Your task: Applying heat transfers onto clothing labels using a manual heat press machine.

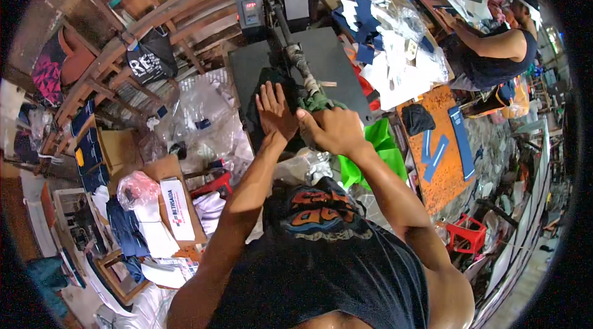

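Observation:
My left hand (276, 113) lies with its fingers stretched out on a bunched black cloth (265, 79), over the left part of a flat dark plate of a heat press (336, 62). To its right, my right hand (337, 129) is curled over the near end of the press's long lever (301, 64), where green cloth (319, 101) is wrapped; the fingers' undersides are hidden. The lever runs away from me to a control box (250, 11) with a lit red display. Bright green fabric (382, 150) hangs below and right of my right hand.
On the right, a table bears white and navy fabric pieces (394, 67); an orange board (428, 180) holds blue strips and a black cloth. A person (493, 51) works at the upper right. Cardboard (192, 208) with white cloths lies left, and a red stool (467, 235) stands lower right.

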A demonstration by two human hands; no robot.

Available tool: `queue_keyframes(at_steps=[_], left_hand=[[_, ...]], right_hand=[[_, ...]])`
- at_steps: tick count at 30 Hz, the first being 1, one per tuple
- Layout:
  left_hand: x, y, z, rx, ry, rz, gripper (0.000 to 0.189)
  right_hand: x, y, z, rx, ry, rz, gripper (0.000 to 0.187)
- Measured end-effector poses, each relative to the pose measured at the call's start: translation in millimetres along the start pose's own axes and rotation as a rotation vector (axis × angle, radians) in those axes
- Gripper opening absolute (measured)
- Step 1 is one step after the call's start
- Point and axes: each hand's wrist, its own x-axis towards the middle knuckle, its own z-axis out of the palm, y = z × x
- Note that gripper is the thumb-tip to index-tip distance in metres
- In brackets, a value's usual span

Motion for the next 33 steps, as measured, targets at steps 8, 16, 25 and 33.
queue_keyframes(at_steps=[8,16,25,33], left_hand=[[13.7,-38.5,-44.8,-0.233,-0.242,0.168,0.088],[24.4,1.5,-22.0,-0.023,0.041,-0.103,0.072],[29.3,1.1,-19.3,-0.015,-0.034,-0.151,0.070],[31.1,7.7,-21.6,-0.024,-0.041,-0.150,0.066]], right_hand=[[6.3,4.8,17.4,-0.065,0.015,0.074,0.071],[0.1,10.1,34.5,-0.164,0.016,0.063,0.057],[1.8,9.1,39.4,-0.107,-0.002,0.078,0.045],[1.3,24.6,94.1,-0.074,0.106,0.062,0.046]])
